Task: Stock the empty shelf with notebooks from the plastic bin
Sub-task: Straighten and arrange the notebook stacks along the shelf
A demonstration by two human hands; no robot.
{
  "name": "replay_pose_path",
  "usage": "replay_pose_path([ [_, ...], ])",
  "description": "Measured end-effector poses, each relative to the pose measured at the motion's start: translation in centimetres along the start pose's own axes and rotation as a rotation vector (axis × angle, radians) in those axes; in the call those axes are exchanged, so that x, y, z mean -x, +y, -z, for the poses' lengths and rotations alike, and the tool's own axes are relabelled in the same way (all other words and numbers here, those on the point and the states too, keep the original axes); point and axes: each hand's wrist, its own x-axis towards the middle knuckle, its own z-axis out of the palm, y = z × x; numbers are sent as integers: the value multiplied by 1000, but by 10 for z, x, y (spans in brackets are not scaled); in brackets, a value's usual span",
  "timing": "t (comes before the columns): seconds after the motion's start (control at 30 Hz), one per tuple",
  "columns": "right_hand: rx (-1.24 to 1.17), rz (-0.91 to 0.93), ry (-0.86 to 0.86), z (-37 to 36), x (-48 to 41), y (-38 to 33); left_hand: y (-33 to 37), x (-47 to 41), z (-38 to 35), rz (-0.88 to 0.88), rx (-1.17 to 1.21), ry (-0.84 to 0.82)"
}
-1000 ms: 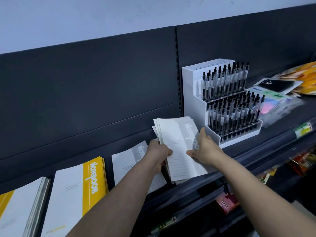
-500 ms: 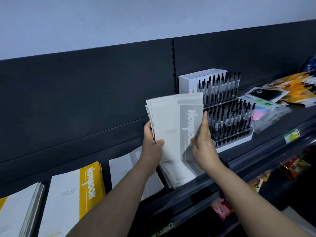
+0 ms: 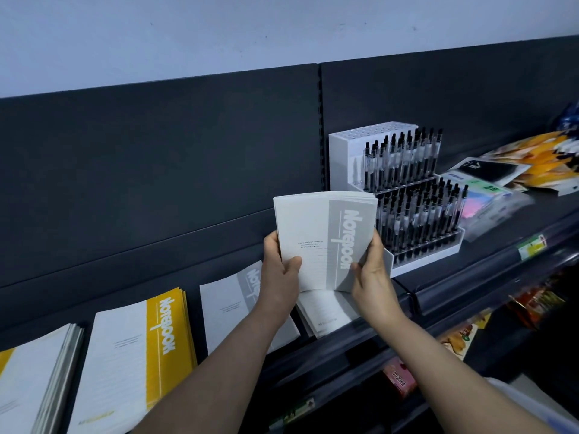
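Note:
I hold a stack of grey-and-white notebooks (image 3: 322, 239) upright above the dark shelf (image 3: 438, 277). My left hand (image 3: 280, 267) grips its left edge with the thumb on the front cover. My right hand (image 3: 371, 267) grips the lower right edge. Under the stack, more grey notebooks (image 3: 326, 313) lie flat on the shelf. Another grey notebook pile (image 3: 232, 308) lies to the left, partly behind my left forearm. The plastic bin is out of view.
Yellow-striped notebooks (image 3: 138, 349) and another pile (image 3: 34, 374) lie further left. A white pen display (image 3: 407, 195) full of black pens stands right of my hands. Packaged stationery (image 3: 488, 195) lies beyond it. Lower shelves hold coloured packs (image 3: 401, 383).
The stack went from lying tilted on the shelf to standing upright in both hands, and its edges are now squared up. A few notebooks stayed flat beneath it.

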Motion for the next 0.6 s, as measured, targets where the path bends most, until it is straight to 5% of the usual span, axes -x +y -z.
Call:
replay_pose_path([
  [0.6,14,107,37,-8,-7,-50,21,10,41,-174,-188,217],
])
